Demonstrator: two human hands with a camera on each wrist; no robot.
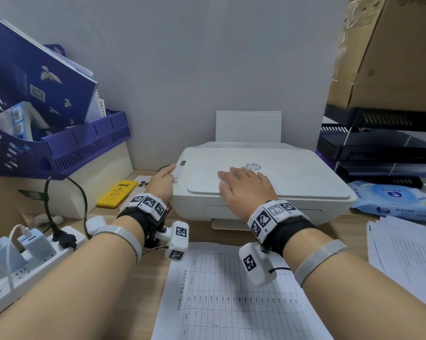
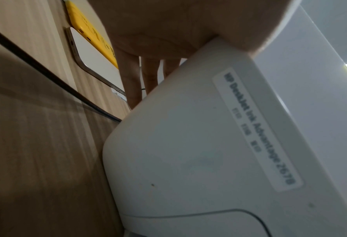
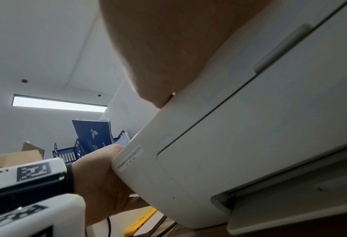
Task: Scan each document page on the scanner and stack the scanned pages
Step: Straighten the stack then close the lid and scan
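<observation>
While the scanner (image 1: 263,182) sits lid-down at the desk's back, right hand (image 1: 246,186) lies flat, fingers straight, on the lid's front edge. Left hand (image 1: 161,181) rests against the scanner's left front corner, fingers hanging straight down its side, gripping nothing. Table-form page (image 1: 231,298) lies in front; paper stack (image 1: 403,256) at right.

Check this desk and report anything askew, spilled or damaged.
Nothing is spilled or damaged. The form sheet lies slightly askew before the scanner, whose lid is shut under the flat right hand. The paper stack at right is loosely fanned.
</observation>
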